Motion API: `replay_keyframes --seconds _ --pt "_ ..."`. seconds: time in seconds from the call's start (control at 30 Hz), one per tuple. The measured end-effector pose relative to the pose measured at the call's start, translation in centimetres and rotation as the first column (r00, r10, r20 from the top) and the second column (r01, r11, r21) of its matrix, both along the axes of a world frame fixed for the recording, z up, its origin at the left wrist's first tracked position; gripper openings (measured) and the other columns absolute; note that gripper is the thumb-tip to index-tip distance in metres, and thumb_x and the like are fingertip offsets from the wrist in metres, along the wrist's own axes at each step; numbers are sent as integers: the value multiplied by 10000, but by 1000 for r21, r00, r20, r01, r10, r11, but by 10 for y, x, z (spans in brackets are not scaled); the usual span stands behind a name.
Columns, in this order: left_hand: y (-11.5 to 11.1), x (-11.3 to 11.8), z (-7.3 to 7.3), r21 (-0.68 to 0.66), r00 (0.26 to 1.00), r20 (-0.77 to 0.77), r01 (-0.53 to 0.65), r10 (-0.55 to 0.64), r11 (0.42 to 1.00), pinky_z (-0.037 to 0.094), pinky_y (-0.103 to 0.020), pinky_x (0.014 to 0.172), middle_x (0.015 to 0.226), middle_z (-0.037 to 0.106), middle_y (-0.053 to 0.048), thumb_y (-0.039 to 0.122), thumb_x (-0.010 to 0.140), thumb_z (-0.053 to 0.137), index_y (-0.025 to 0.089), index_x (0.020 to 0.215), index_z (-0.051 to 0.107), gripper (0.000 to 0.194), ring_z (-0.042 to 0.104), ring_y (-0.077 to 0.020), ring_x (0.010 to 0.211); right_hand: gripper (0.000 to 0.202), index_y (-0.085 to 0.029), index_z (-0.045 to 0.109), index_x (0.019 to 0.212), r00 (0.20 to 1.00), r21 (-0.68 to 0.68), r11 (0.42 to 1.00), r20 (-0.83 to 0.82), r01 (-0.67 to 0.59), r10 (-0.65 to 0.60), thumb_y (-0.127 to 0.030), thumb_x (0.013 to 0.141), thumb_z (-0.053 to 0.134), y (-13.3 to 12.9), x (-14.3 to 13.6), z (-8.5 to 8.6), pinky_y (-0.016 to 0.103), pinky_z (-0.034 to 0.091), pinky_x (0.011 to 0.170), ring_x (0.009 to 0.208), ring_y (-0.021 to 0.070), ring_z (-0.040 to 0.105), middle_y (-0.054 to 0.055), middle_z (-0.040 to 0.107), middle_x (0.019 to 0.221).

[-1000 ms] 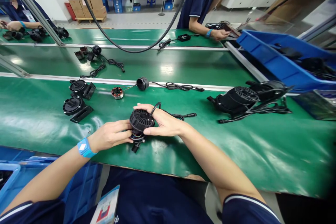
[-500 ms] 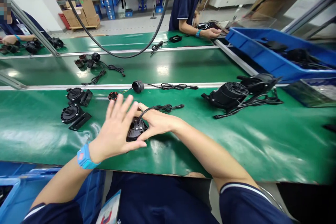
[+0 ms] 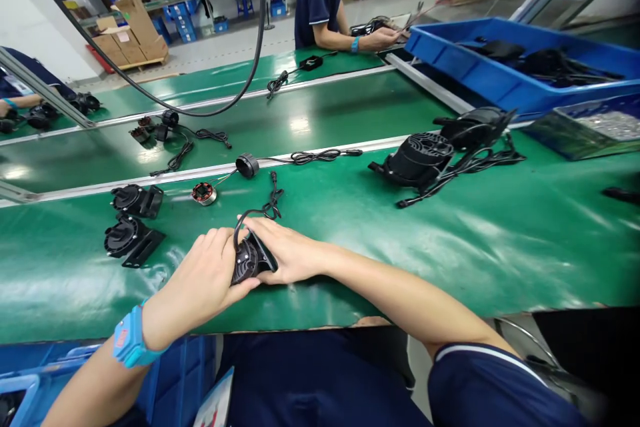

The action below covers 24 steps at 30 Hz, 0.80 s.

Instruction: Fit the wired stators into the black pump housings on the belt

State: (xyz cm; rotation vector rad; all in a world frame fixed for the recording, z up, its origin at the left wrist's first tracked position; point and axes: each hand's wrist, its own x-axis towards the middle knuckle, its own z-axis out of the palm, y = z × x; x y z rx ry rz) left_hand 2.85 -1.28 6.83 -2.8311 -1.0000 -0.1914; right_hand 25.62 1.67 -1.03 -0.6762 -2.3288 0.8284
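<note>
Evidently, a round black motor housing [image 3: 245, 261] is being steadied between two bare hands, low over the green work surface [image 3: 325, 197]; whether its underside is touching that surface cannot be told. The left hand [image 3: 205, 273] is curled part-way over the housing's left side, with the thumb laid along the near edge. The right hand [image 3: 290, 253] is cupped against the opposite side, where a flat black bracket plate [image 3: 265, 252] is held between thumb and fingers; the undersides of both grips are hidden. From the housing's top a black cable [image 3: 273, 203] is looped over beside the fingers and laid out beyond it. Near the housing, on its far left side, a copper-wound stator [image 3: 205, 193] is joined by thin wires to a round black cap [image 3: 247, 165]. Farther left of the housing, two bracketed black units [image 3: 127, 237] are placed close together. Well to its right, a larger black motor assembly [image 3: 420, 157] is seen. The cable could be pinched or tugged, it is judged, if the housing were turned with the loop so close to the fingers. Grip could also be lost on the rounded casing, should pressure be applied unevenly, and the bracket plate be tipped askew.
</note>
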Motion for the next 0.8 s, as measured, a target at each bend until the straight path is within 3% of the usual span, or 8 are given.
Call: replay_keyframes --seconds 0.27,0.43,0.57,0.7,0.8 --pt "10 -4 10 -144 993 -93 56 -70 988 504 -455 837 1147 584 -166 544 930 641 90 1291 521 592 552 -310 991 1105 -85 181 1591 1000 16 1000 -22 23 -22 -414 758 828 -3 -2 -1 542 391 1173 1422 376 400 275 378 1541" --pt "13 -4 13 -142 988 -124 74 -92 987 489 -450 842 1138 590 -147 528 904 679 120 1265 563 556 547 -302 964 1131 -102 116 1617 999 -3 999 -31 45 -45 -365 762 807 -6 -5 2 548 425 1136 1413 378 402 272 353 1566" --pt "11 5 3 -70 997 -51 48 -52 996 476 -449 793 1081 572 -161 550 950 596 69 1236 565 560 520 -306 919 1154 -91 72 1622 998 -31 998 -20 62 -62 -398 779 797 -5 -4 -2 570 418 1133 1411 398 395 281 379 1530" --pt "8 15 -15 36 998 53 -43 41 998 455 -437 756 1032 546 -163 547 990 507 37 1230 552 566 484 -302 883 1164 -54 42 1614 997 -76 994 -5 82 -83 -451 802 775 -5 -8 -9 608 374 1163 1459 426 344 319 304 1567" --pt "7 16 -21 33 995 84 -61 58 998 441 -430 752 1030 550 -155 555 989 497 68 1195 574 534 484 -301 883 1159 -18 77 1611 993 -67 991 31 113 -111 -430 796 790 -9 -5 0 594 390 1163 1468 428 353 338 288 1588"
